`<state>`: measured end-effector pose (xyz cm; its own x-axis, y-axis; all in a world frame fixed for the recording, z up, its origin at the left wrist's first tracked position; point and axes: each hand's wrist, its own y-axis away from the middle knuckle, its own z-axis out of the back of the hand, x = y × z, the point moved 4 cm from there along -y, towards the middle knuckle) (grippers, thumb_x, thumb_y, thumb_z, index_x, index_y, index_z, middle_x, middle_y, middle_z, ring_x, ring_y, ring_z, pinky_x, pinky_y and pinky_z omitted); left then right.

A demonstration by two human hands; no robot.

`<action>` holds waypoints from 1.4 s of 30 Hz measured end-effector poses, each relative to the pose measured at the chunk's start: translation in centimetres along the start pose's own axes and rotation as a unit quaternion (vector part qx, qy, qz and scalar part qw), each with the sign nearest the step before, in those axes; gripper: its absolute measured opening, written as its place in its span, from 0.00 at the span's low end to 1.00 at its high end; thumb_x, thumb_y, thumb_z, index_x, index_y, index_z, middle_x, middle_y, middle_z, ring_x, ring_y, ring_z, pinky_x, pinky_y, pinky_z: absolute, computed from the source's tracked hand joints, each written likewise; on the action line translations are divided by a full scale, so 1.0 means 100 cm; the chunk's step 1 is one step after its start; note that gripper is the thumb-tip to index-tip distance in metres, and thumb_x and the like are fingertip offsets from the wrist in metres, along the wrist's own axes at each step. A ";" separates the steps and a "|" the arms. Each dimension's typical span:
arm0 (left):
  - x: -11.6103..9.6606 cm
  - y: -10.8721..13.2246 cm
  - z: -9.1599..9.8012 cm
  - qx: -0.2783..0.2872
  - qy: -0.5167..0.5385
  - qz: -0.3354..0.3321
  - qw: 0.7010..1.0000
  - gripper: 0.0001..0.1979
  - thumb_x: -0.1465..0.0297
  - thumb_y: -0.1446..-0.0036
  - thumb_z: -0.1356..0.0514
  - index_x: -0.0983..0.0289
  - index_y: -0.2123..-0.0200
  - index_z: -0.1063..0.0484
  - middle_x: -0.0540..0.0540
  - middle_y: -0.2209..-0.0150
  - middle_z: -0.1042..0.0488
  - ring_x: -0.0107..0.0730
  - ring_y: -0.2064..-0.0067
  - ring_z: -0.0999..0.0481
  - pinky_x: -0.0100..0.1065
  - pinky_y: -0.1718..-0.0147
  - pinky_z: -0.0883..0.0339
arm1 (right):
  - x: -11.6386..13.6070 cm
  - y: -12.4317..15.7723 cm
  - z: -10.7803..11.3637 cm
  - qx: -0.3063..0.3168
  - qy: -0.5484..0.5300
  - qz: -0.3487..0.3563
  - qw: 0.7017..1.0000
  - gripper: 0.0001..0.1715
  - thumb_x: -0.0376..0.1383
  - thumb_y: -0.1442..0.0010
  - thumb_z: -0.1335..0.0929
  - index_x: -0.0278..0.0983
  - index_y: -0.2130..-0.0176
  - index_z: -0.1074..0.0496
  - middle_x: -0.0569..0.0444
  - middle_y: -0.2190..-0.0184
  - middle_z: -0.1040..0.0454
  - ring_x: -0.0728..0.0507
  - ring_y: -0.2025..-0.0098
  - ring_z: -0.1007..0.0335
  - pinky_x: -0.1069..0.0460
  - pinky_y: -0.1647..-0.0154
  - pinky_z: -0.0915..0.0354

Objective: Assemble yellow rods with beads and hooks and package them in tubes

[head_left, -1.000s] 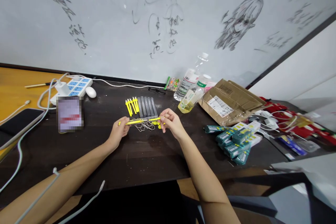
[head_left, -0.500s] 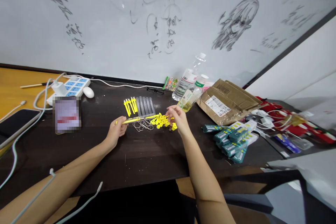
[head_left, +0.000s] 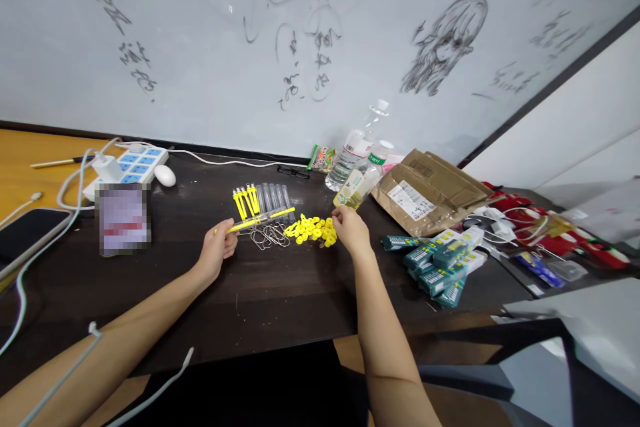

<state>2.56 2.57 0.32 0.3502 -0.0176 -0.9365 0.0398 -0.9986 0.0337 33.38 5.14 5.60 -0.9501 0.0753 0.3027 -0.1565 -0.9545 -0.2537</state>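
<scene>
My left hand is closed round the near end of a yellow and clear pen, holding it slanted just above the dark table. My right hand rests with curled fingers at the right edge of a heap of small yellow parts, touching it; whether it holds one I cannot make out. Thin wire springs lie under the pen. Behind them a row of clear tubes and yellow pen pieces lies flat.
Green packets are piled at the right, a brown cardboard parcel and plastic bottles behind them. At the left stand a power strip, a white mouse, a blurred card and a phone with cables.
My right hand let go of the pen's far end and moved right to the heap of yellow parts. My left hand kept the pen and tilted its far end up.
</scene>
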 end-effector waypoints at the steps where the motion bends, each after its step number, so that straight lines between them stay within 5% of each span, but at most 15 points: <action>1: 0.000 0.000 0.000 0.001 0.000 0.001 1.000 0.16 0.61 0.46 0.44 0.65 0.79 0.38 0.39 0.88 0.53 0.16 0.87 0.55 0.21 0.89 0.60 | -0.001 -0.001 -0.002 -0.003 0.010 -0.003 1.000 0.11 0.34 0.43 0.37 0.38 0.59 0.29 0.47 0.61 0.28 0.42 0.59 0.32 0.52 0.66 0.42; 8: -0.001 0.002 -0.003 0.010 0.004 0.013 1.000 0.16 0.61 0.46 0.44 0.64 0.79 0.41 0.39 0.88 0.54 0.16 0.87 0.55 0.21 0.89 0.60 | -0.009 -0.010 -0.025 0.040 0.017 0.015 0.999 0.12 0.35 0.45 0.35 0.38 0.59 0.27 0.47 0.62 0.27 0.41 0.57 0.33 0.50 0.61 0.39; 13: 0.000 0.002 -0.004 0.015 0.010 0.015 1.000 0.16 0.60 0.47 0.43 0.65 0.79 0.39 0.39 0.88 0.54 0.16 0.87 0.55 0.21 0.89 0.60 | -0.005 -0.013 -0.017 -0.041 -0.144 0.030 0.988 0.12 0.38 0.44 0.35 0.37 0.60 0.28 0.51 0.67 0.27 0.44 0.63 0.32 0.50 0.61 0.38; 18: 0.002 0.001 -0.002 0.012 0.009 0.019 1.000 0.16 0.59 0.47 0.43 0.65 0.78 0.38 0.39 0.88 0.54 0.16 0.87 0.55 0.21 0.89 0.60 | 0.024 -0.004 -0.014 0.003 -0.525 0.061 0.849 0.20 0.47 0.46 0.33 0.37 0.58 0.30 0.53 0.69 0.28 0.47 0.68 0.31 0.53 0.69 0.35; 22: 0.002 0.002 -0.003 0.015 0.000 0.022 1.000 0.15 0.60 0.48 0.43 0.65 0.78 0.38 0.39 0.88 0.54 0.16 0.87 0.55 0.21 0.89 0.60 | 0.044 0.008 -0.017 0.054 -0.602 0.057 0.794 0.20 0.47 0.49 0.30 0.39 0.60 0.28 0.55 0.68 0.29 0.48 0.68 0.32 0.54 0.71 0.35; 42: 0.004 0.001 -0.002 0.024 -0.002 0.022 0.999 0.16 0.60 0.47 0.42 0.65 0.78 0.37 0.39 0.88 0.53 0.16 0.87 0.55 0.21 0.89 0.61 | 0.056 0.019 -0.012 0.101 -0.640 0.086 0.757 0.17 0.41 0.50 0.28 0.40 0.59 0.27 0.54 0.66 0.28 0.49 0.68 0.32 0.54 0.71 0.34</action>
<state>2.94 2.48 0.00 0.3474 -0.0616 -0.9357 -0.0203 -0.9981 0.0581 27.44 4.07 5.68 0.1091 -0.2725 0.9559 0.1072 -0.9528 -0.2839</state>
